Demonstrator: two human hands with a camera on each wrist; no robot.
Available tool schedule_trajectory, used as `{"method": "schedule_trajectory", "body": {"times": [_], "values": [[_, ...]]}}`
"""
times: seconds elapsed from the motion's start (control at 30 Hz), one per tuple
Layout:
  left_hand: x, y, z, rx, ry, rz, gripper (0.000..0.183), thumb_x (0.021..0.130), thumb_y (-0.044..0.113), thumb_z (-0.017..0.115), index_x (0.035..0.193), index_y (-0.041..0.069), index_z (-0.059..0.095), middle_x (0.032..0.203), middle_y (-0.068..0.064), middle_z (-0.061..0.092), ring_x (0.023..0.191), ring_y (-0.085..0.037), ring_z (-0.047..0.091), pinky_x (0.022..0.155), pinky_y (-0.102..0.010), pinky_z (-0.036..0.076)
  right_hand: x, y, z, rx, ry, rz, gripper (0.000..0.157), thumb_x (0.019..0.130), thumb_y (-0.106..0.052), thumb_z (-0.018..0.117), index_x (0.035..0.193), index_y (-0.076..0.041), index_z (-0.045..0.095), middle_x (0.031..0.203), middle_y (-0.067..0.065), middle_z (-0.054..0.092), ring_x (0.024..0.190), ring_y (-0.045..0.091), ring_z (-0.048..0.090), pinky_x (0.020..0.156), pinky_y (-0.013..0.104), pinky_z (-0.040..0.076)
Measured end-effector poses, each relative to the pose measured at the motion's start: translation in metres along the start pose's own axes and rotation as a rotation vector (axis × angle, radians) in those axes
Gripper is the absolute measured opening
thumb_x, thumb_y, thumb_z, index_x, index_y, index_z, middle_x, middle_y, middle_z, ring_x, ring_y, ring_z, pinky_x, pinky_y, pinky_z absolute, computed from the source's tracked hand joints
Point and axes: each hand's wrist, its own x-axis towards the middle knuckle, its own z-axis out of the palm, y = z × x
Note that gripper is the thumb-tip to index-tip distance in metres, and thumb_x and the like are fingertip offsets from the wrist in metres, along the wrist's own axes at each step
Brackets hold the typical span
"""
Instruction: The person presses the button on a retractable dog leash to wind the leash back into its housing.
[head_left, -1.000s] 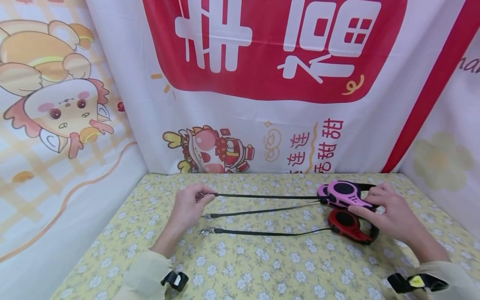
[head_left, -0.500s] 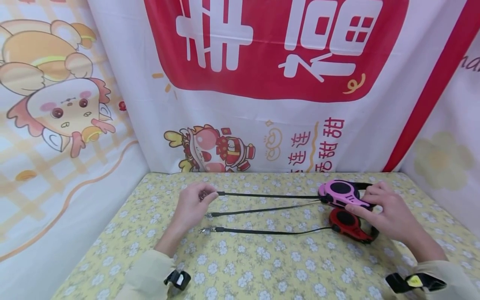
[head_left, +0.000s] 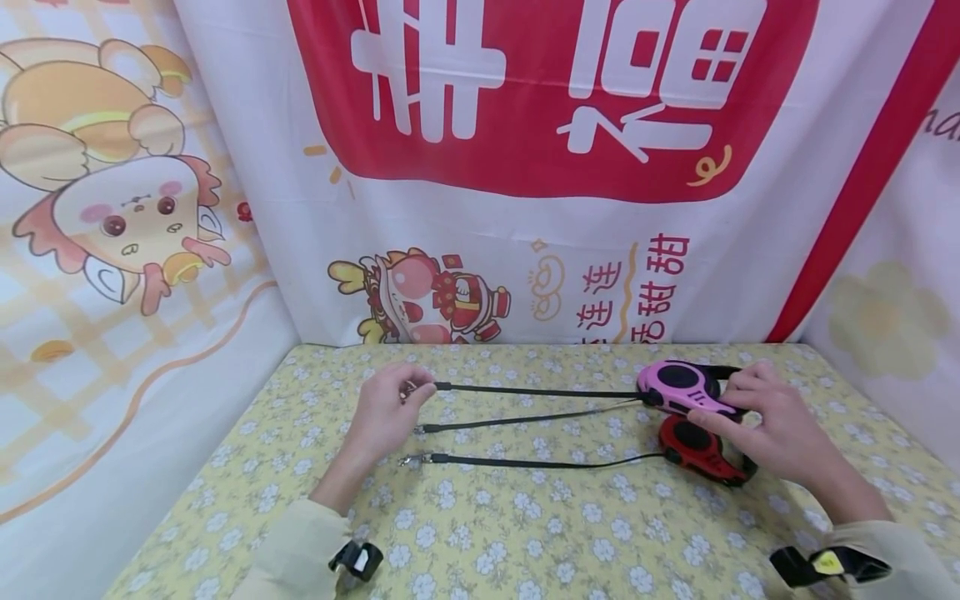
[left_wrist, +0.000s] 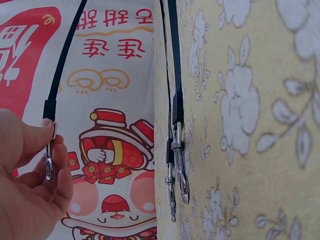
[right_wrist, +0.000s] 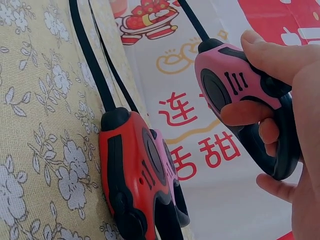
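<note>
My right hand (head_left: 772, 417) grips the black handle loop of a pink retractable leash (head_left: 678, 379), raised off the cloth in the right wrist view. From it a black strap (head_left: 540, 392) runs almost straight across to my left hand (head_left: 386, 408). There the thumb and fingers pinch the metal clip (left_wrist: 49, 155) at the strap's end. Below the right hand lies a red retractable leash (head_left: 701, 450), its strap and clip (head_left: 415, 460) stretched out leftward. A second pink leash (right_wrist: 170, 165) lies beside the red one, mostly hidden; its clip (left_wrist: 170, 192) rests near the red one's.
A yellow flowered cloth (head_left: 525, 533) covers the table. Printed white hangings stand at the back (head_left: 510, 225) and along the left side (head_left: 150, 350); another closes off the right (head_left: 885, 317).
My hands have come very slightly closer together, the same pink leash and clip still in them. The leashes on the cloth show no movement.
</note>
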Motion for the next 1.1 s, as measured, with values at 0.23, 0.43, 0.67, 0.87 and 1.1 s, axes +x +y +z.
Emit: {"method": "schedule_trajectory", "body": {"times": [0.23, 0.43, 0.67, 0.87, 1.1], "values": [[-0.0014, 0.0025, -0.0001, 0.000, -0.007, 0.000, 0.009, 0.102, 0.017, 0.070, 0.110, 0.015, 0.075, 0.106, -0.002, 0.072, 0.098, -0.019, 0.066, 0.091, -0.042, 0.058, 0.0001, -0.0021, 0.0023, 0.011, 0.004, -0.025, 0.022, 0.076, -0.024, 0.095, 0.073, -0.024, 0.074, 0.077, -0.011, 0.047, 0.089, -0.001, 0.033, 0.070, 0.024, 0.028], [-0.0027, 0.0034, 0.0009, 0.004, -0.012, -0.011, 0.009, 0.102, 0.018, 0.071, 0.110, 0.016, 0.075, 0.106, -0.001, 0.071, 0.099, -0.019, 0.065, 0.092, -0.041, 0.058, 0.0000, -0.0034, 0.0050, 0.027, 0.008, -0.040, 0.032, 0.077, -0.023, 0.095, 0.068, -0.031, 0.065, 0.075, -0.012, 0.045, 0.088, 0.000, 0.033, 0.069, 0.024, 0.026], [-0.0050, 0.0051, 0.0022, 0.001, -0.014, -0.016, 0.008, 0.102, 0.018, 0.070, 0.109, 0.017, 0.074, 0.106, -0.001, 0.071, 0.102, -0.021, 0.067, 0.092, -0.043, 0.059, 0.0004, -0.0044, 0.0058, 0.023, 0.002, -0.040, 0.041, 0.078, -0.026, 0.095, 0.063, -0.034, 0.057, 0.074, -0.012, 0.043, 0.088, 0.001, 0.033, 0.069, 0.025, 0.026], [-0.0048, 0.0050, 0.0038, 0.002, -0.007, -0.011, 0.007, 0.103, 0.017, 0.070, 0.109, 0.017, 0.074, 0.106, 0.000, 0.071, 0.101, -0.021, 0.068, 0.092, -0.042, 0.059, 0.0003, -0.0054, 0.0056, 0.019, 0.002, -0.043, 0.042, 0.077, -0.026, 0.095, 0.062, -0.034, 0.056, 0.073, -0.012, 0.043, 0.087, 0.001, 0.033, 0.069, 0.025, 0.026], [-0.0048, 0.0054, 0.0040, 0.005, -0.017, -0.011, 0.008, 0.102, 0.016, 0.071, 0.109, 0.017, 0.074, 0.107, 0.000, 0.072, 0.102, -0.021, 0.067, 0.093, -0.043, 0.058, 0.0016, -0.0077, 0.0074, 0.017, -0.005, -0.053, 0.044, 0.078, -0.027, 0.094, 0.061, -0.034, 0.054, 0.073, -0.014, 0.042, 0.086, 0.000, 0.032, 0.068, 0.025, 0.026]]}}
